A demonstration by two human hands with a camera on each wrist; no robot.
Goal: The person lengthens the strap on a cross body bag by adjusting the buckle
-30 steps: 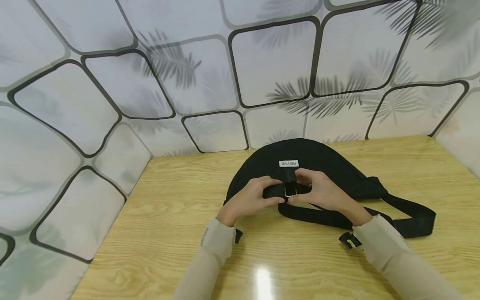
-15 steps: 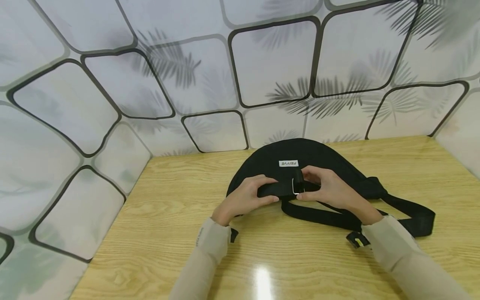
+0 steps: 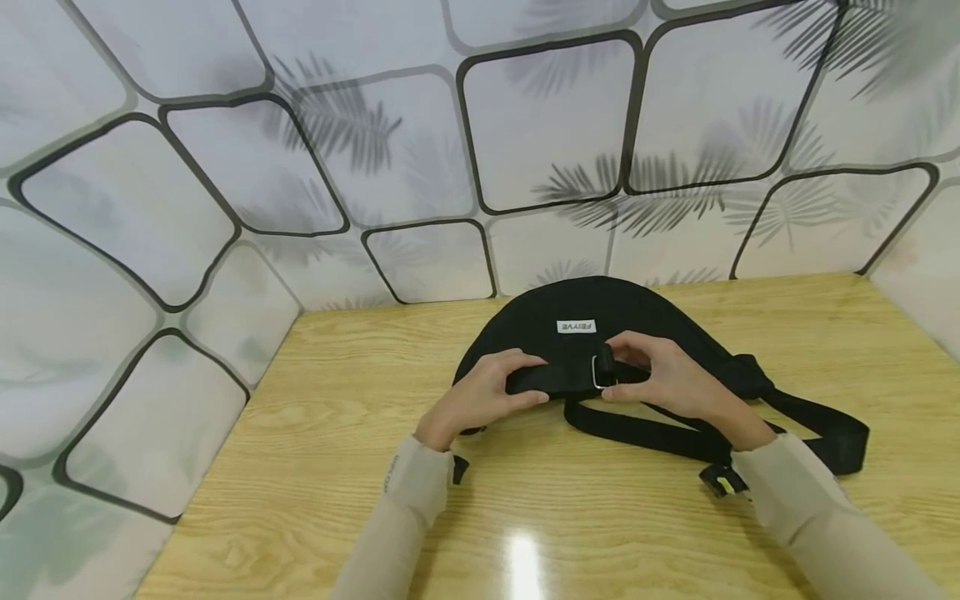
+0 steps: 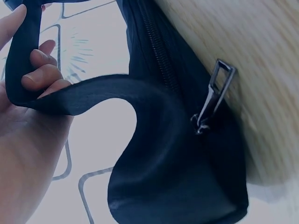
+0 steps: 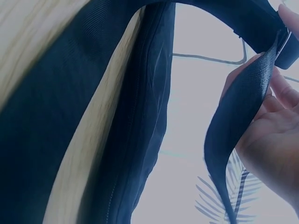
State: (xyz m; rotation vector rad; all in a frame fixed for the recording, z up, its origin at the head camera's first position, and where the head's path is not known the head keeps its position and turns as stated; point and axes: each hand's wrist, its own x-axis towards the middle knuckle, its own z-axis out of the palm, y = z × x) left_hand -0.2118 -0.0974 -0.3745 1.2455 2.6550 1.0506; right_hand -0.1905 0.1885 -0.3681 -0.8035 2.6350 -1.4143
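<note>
A black sling bag (image 3: pixel 600 300) with a small white label (image 3: pixel 576 327) lies on the table, its curved side toward the wall. My left hand (image 3: pixel 483 387) grips the bag's black strap (image 3: pixel 551 380), thumb on the near edge and fingers curled behind, as the left wrist view shows. To its right my right hand (image 3: pixel 667 379) pinches the strap's metal-framed slider buckle (image 3: pixel 597 372). A strap length (image 5: pixel 238 107) trails from the right hand in the right wrist view. In the left wrist view a metal zipper pull (image 4: pixel 217 88) hangs beside the zip.
On the wooden table (image 3: pixel 300 467), a black plastic clip (image 3: pixel 723 481) with a yellow mark lies by the right cuff. Another black strap end (image 3: pixel 460 469) shows beside the left cuff. A loose strap loop (image 3: pixel 843 442) spreads to the right. Patterned walls (image 3: pixel 420 167) stand behind and at left.
My right hand has shifted right with the slider buckle, while the left hand has moved slightly left along with the strap. The strap between them is stretched out longer and the buckle has turned.
</note>
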